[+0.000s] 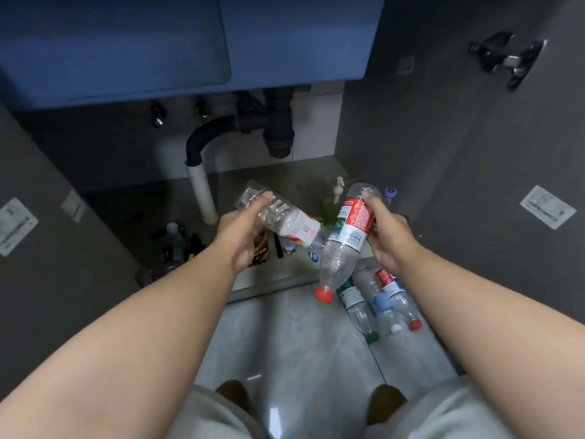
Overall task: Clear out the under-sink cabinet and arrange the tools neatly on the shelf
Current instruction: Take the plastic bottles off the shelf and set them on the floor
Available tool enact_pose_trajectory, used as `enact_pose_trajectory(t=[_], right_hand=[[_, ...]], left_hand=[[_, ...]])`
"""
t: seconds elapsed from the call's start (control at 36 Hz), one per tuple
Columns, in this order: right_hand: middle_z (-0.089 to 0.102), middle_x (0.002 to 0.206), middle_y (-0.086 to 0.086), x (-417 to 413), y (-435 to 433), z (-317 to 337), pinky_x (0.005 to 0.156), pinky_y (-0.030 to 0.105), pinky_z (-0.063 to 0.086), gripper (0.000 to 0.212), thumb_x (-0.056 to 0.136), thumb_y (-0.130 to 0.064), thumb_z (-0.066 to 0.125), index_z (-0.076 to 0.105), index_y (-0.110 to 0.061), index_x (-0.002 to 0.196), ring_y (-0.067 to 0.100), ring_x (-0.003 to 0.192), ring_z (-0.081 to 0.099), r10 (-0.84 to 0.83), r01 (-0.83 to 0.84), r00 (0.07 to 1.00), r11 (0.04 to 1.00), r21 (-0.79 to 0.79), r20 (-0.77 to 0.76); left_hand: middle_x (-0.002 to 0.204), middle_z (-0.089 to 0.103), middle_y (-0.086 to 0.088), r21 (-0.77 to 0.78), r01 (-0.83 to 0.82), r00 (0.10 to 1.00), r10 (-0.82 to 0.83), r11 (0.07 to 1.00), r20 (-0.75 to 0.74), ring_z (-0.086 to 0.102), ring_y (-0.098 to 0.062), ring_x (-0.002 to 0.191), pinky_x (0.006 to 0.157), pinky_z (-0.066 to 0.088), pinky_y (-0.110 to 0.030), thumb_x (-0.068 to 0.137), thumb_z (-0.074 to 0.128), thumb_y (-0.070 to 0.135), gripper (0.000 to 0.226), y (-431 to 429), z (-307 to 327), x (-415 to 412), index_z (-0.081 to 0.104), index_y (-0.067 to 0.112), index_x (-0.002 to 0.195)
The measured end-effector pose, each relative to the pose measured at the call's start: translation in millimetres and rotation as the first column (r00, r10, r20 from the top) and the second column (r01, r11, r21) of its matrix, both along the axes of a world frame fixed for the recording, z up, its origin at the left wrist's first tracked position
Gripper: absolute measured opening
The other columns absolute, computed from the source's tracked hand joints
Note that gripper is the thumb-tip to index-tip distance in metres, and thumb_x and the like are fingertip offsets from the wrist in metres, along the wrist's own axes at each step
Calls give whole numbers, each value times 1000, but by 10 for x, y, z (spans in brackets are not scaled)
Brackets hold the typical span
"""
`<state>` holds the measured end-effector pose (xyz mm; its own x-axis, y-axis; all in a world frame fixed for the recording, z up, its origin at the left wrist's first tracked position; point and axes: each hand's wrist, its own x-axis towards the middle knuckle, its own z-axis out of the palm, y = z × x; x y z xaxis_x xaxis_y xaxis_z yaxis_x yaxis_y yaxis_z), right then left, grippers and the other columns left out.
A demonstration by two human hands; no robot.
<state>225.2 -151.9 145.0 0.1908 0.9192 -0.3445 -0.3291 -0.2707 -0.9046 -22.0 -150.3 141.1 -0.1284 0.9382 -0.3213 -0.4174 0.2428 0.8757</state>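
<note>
My left hand (243, 232) grips a clear plastic bottle with a white and red label (281, 218), held tilted above the cabinet floor. My right hand (387, 236) grips a second clear bottle with a red and white label (346, 236), its red cap pointing down toward the floor. Both hands hover at the open front of the under-sink cabinet (285, 182). Several empty bottles (380, 299) lie together on the tiled floor at the right, just outside the cabinet.
Black drain pipes (272, 128) and a white pipe (202, 198) hang under the blue sink basin (158, 52). A green soap dispenser (334, 201), a purple-capped bottle (391, 194) and dark clutter (180, 245) remain inside. An open door with a hinge (506, 58) stands right.
</note>
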Motion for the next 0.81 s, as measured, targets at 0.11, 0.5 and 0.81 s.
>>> enact_pose_trajectory(t=[0.11, 0.5, 0.81], right_hand=[[66, 102, 14, -42, 12, -26, 94, 51, 56, 55, 92, -53, 64, 59, -10, 126, 27, 94, 68, 117, -141, 970, 985, -100, -214], [64, 84, 15, -200, -21, -219, 77, 43, 59, 21, 83, 0, 54, 57, -5, 103, 28, 74, 65, 415, -387, 910, 838, -384, -11], [68, 116, 14, 300, 163, -475, 79, 46, 62, 41, 94, -44, 65, 62, -13, 121, 33, 100, 70, 840, -509, 459, 515, -690, 289]], left_hand=[[104, 79, 2, -107, 213, 972, -222, 971, -78, 72, -20, 103, 91, 52, -41, 82, 75, 55, 52, 19, 17, 95, 60, 34, 127], [76, 69, -1, -345, 510, 824, -562, 788, -67, 69, -18, 65, 60, 57, -32, 82, 65, 31, 24, 18, -272, 416, 63, 16, 100], [123, 72, -13, -378, 415, 906, -414, 828, 89, 71, -36, 109, 93, 54, -64, 88, 65, 62, 65, -342, -930, 921, 46, 30, 141]])
